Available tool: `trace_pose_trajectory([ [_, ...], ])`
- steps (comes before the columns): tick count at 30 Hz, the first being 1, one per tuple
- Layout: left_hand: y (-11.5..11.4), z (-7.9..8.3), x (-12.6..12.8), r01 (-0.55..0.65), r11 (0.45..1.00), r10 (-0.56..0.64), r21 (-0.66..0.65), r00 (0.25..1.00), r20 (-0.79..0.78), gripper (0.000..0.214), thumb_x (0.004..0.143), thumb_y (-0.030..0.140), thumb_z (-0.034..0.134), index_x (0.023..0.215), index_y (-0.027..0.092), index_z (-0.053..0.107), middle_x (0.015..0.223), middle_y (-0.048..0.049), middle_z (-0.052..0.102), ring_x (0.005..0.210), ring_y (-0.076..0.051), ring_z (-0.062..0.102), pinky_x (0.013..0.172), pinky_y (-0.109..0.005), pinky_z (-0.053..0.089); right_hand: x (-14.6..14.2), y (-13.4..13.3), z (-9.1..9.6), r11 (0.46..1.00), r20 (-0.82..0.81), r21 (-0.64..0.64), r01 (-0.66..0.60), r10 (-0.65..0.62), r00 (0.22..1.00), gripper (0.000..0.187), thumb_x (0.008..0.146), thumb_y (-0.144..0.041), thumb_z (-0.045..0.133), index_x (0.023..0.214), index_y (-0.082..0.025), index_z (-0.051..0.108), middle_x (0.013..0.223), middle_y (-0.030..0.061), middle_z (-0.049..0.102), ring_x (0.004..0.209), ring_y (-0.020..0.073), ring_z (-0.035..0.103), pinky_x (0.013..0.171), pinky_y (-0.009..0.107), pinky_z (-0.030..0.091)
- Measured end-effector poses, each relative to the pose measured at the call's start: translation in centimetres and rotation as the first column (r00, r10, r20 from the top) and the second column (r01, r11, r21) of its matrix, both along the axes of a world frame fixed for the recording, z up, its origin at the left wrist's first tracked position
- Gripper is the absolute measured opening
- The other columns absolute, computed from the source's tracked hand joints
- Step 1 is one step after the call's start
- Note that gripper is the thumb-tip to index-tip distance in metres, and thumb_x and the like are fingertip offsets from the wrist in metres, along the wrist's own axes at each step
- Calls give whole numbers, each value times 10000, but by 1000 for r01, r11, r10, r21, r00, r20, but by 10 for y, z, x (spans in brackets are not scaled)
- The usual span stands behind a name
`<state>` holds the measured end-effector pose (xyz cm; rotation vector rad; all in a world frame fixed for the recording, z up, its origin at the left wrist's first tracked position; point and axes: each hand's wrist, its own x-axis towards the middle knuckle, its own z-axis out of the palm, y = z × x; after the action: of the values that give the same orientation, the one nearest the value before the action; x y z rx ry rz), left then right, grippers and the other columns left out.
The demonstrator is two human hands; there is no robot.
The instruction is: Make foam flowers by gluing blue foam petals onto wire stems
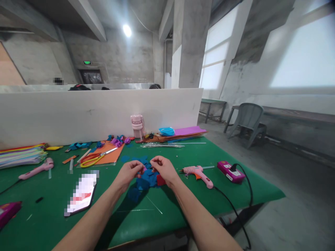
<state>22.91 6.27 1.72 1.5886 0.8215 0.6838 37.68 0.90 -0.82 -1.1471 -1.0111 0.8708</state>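
My left hand (pixel 130 172) and my right hand (pixel 163 168) meet over a heap of blue paper pieces (pixel 145 178) on the green table (pixel 183 205). Both hands have their fingers curled in a pinch, and a small pink-purple bit shows between the fingertips; I cannot make out what it is. A red scrap (pixel 160 180) lies under my right wrist.
A pink glue gun (pixel 198 173) lies right of my hands, its black cord running to a magenta power strip (pixel 230 171). A phone (pixel 82 192), scissors (pixel 94 158) on orange paper, another glue gun (pixel 36 170), stacked coloured sheets (pixel 21 155) and a pink bottle (pixel 138 126) stand about. A white partition (pixel 99 111) closes the back.
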Motion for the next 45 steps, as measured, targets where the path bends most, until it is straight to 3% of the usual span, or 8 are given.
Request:
trace_pose_trajectory([
  [10,-5,0,1,11,1000,-12,26,1000,26,284,635,416,635,680,154,537,572,24,547,522,-90,483,486,-199,385,-7,-2,4,999,-137,-43,-27,21,990,315,677,-475,590,713,-162,583,604,-16,552,519,92,501,554,236,431],
  [15,-5,-1,1,41,995,-36,89,997,-62,302,647,449,605,664,156,531,558,23,532,504,-95,470,471,-205,378,-14,-3,3,984,-145,-88,-154,141,979,332,594,-440,679,754,-159,606,648,-6,591,590,107,548,622,252,448],
  [22,-3,1,-4,7,1000,-6,26,999,-38,316,632,460,610,674,162,513,564,21,531,504,-93,467,472,-200,371,-1,2,-2,997,-181,-73,36,-48,982,296,599,-436,663,639,-166,548,545,-50,507,486,82,472,554,244,444],
  [25,-3,0,-4,24,1000,-24,-11,999,-25,328,621,468,616,675,162,511,571,20,532,520,-99,480,476,-203,378,-1,1,-1,996,-218,-85,-34,15,976,341,656,-501,602,700,-163,581,619,-23,561,556,94,523,598,247,449],
  [30,-6,-4,0,21,1000,-21,-2,999,-32,309,629,451,612,652,160,509,543,31,513,502,-92,461,466,-202,377,-14,1,-5,984,-195,-103,-144,122,973,342,517,-411,734,678,-161,565,591,-34,568,554,102,542,615,258,456],
  [37,-7,-4,-2,8,1000,-9,-26,1000,-29,322,625,462,613,664,170,485,551,32,508,511,-99,482,463,-201,391,-3,0,-3,988,-107,-139,-60,45,993,344,655,-491,601,580,-165,517,552,-22,544,509,97,515,543,238,445],
  [41,-8,-5,-1,64,998,-64,-13,997,-47,314,639,457,612,654,165,496,530,36,506,478,-90,468,457,-201,384,-4,-2,0,991,28,-58,-117,118,993,176,635,-320,643,710,-176,577,610,-33,567,559,99,529,574,226,436],
  [45,-8,-8,0,92,993,-93,-76,996,-2,293,635,422,632,671,159,507,554,32,532,482,-84,480,464,-200,392,-12,0,-4,991,1,-72,-110,110,994,124,623,-247,622,710,-182,563,595,-41,560,533,100,530,571,236,440],
])
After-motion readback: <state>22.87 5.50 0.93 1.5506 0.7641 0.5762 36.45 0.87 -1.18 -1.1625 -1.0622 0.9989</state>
